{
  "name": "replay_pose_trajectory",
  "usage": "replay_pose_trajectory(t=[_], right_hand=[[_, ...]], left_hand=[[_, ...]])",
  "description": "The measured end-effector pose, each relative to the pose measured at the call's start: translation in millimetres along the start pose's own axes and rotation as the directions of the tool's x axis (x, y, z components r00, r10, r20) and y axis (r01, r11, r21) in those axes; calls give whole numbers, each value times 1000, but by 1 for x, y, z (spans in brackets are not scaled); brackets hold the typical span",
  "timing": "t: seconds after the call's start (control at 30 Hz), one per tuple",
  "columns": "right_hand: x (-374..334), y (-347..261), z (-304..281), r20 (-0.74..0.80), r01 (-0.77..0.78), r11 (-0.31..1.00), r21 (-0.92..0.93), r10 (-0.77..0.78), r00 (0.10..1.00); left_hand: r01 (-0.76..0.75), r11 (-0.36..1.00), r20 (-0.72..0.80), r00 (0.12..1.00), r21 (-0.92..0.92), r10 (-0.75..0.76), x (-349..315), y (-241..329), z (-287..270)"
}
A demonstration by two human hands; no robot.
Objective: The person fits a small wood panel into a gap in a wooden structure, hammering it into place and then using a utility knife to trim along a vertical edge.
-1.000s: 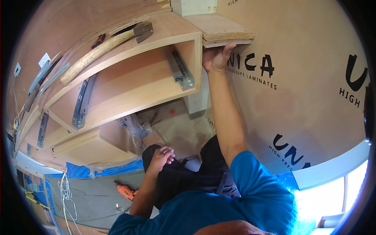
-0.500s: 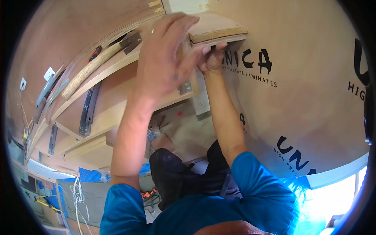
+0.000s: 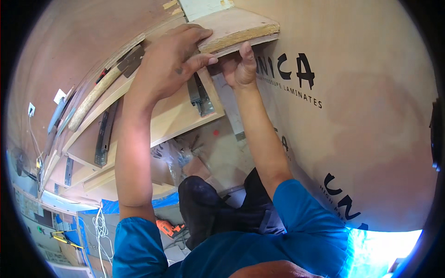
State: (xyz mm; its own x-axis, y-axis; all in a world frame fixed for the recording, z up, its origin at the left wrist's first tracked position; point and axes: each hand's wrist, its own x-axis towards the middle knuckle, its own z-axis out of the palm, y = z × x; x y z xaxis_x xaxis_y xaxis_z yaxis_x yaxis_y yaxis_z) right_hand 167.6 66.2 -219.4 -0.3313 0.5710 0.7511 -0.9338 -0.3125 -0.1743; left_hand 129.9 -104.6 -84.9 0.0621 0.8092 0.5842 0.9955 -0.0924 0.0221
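A pale wooden board (image 3: pixel 236 27) with a rough, yellowish front edge lies flat against the wrapped panel on my right. My left hand (image 3: pixel 171 60) grips its left end, fingers over the top and thumb at the front edge. From below, my right hand (image 3: pixel 241 69) holds the board, its thumb raised against the front edge; the other fingers are partly hidden underneath. To the left of my left hand, a hammer (image 3: pixel 95 99) with a wooden handle and dark head rests on the cabinet frame.
Metal drawer slides (image 3: pixel 105 134) are fixed inside the open wooden cabinet on the left. The tall panel (image 3: pixel 380 139) with dark lettering stands close on the right. An orange power tool (image 3: pixel 170 228) and a white cord (image 3: pixel 100 229) lie low on the left. Clear plastic (image 3: pixel 174 162) sits beyond my knees.
My left hand was blurred in the air beside the board; it has come down onto the board's left end. My right hand stays beneath it. The whole view has shifted slightly.
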Motion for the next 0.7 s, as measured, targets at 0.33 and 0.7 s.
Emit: replay_pose_trajectory(t=[0.33, 0.7], right_hand=[[-2, 0, -5, -5, -7, 1000, -13, 7, 1000], [-15, -15, 4, -194, 93, 975, -203, -133, 972]], left_hand=[[-60, 998, -26, 998, 21, 60, -2, -8, 3], [8, 991, 2, 1000, 135, -9, -8, -13, -4]])
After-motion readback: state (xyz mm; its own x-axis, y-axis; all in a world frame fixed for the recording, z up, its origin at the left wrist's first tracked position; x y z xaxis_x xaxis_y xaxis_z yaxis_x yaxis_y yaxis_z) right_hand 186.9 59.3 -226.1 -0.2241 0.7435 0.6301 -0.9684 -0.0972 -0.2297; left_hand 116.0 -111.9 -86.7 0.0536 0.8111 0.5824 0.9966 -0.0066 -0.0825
